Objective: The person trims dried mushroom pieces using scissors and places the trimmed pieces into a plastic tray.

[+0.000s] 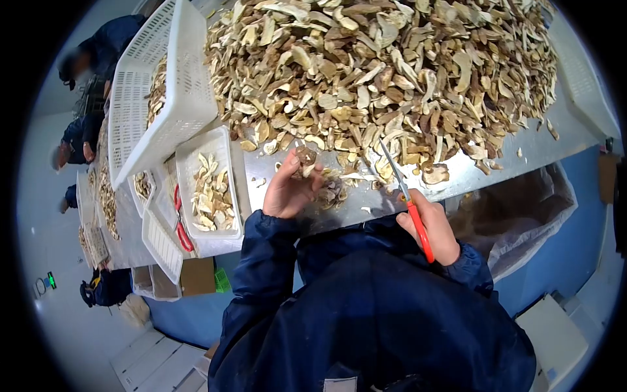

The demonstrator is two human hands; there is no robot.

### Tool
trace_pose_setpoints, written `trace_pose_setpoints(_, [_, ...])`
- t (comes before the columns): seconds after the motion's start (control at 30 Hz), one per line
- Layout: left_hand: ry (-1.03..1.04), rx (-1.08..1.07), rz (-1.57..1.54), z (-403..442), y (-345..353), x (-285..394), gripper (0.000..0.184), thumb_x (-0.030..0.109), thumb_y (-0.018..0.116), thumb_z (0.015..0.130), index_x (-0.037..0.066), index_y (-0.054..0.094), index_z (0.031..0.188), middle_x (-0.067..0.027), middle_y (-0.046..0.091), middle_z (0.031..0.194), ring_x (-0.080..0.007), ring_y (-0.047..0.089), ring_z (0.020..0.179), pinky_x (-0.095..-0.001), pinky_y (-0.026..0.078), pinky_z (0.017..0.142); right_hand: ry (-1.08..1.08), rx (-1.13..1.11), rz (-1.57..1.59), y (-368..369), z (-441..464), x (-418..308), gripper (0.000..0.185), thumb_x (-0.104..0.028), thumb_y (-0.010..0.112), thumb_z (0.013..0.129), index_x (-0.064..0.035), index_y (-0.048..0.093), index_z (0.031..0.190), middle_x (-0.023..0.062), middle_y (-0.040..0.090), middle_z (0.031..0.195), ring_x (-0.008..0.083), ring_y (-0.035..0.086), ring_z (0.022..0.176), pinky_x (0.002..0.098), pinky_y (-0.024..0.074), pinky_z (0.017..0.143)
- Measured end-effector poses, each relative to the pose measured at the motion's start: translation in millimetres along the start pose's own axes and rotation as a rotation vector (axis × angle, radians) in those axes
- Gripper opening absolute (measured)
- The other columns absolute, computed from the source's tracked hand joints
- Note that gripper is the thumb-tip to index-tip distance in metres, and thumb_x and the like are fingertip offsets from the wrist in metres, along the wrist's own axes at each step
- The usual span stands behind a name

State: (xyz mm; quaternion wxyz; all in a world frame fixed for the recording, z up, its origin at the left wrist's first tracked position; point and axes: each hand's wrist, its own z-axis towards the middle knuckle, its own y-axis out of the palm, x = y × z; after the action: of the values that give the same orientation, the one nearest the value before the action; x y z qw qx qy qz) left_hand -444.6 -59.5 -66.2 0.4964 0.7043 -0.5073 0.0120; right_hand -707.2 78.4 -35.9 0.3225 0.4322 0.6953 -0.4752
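Observation:
My left hand (pixel 292 189) holds a brown, rough piece of dried mushroom (pixel 305 157) between thumb and fingers, just above the metal table. In my right hand (pixel 432 225) are red-handled scissors (pixel 418 225), their narrow metal blades pointing up and away toward the pile. A large heap of dried mushroom slices (pixel 392 72) covers the far part of the table. Below my left hand lies a small group of slices (pixel 332 194). To the left, a shallow white tray (pixel 239 219) holds pale slices.
A tall white perforated crate (pixel 189 98) stands at the left, with a red-handled tool (pixel 181 225) near the small tray. A lined box (pixel 522 215) sits below the table edge at right. Several people in dark clothing (pixel 117 42) are at far left.

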Motion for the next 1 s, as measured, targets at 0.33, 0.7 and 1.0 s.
trace_pose_setpoints(0.33, [0.142, 0.230, 0.844, -3.5, -13.0, 12.9, 0.046, 0.020, 0.065, 0.090, 0.003, 0.049, 0.129, -0.0071, 0.061, 0.093, -0.0153, 0.061, 0.075, -0.0280, 0.051, 0.066, -0.002, 0.007, 0.004, -7.0, 1.1, -8.9, 0.044, -0.034, 0.067, 0.086, 0.0040, 0.051, 0.102, 0.0225, 0.056, 0.069, 0.0420, 0.059, 0.067, 0.0416, 0.0447, 0.060])
trace_pose_setpoints(0.7, [0.853, 0.249, 1.707, 24.7, 15.4, -2.0, 0.017, 0.001, 0.058, 0.079, 0.004, 0.065, 0.093, -0.0130, 0.057, 0.085, -0.0320, 0.057, 0.079, -0.0394, 0.046, 0.072, -0.014, 0.031, -0.012, -7.7, -0.9, -6.6, 0.046, -0.035, 0.068, 0.086, 0.0039, 0.052, 0.105, 0.0222, 0.057, 0.069, 0.0424, 0.059, 0.068, 0.0416, 0.0453, 0.060])
trace_pose_setpoints(1.0, [0.874, 0.178, 1.861, 26.0, 3.9, 3.5, 0.016, 0.001, 0.061, 0.078, 0.003, 0.059, 0.094, -0.0113, 0.055, 0.091, -0.0290, 0.056, 0.082, -0.0352, 0.046, 0.070, 0.003, 0.064, -0.008, -7.2, -3.4, -4.5, 0.043, -0.033, 0.069, 0.085, 0.0035, 0.050, 0.099, 0.0221, 0.056, 0.067, 0.0426, 0.059, 0.066, 0.0407, 0.0453, 0.059])
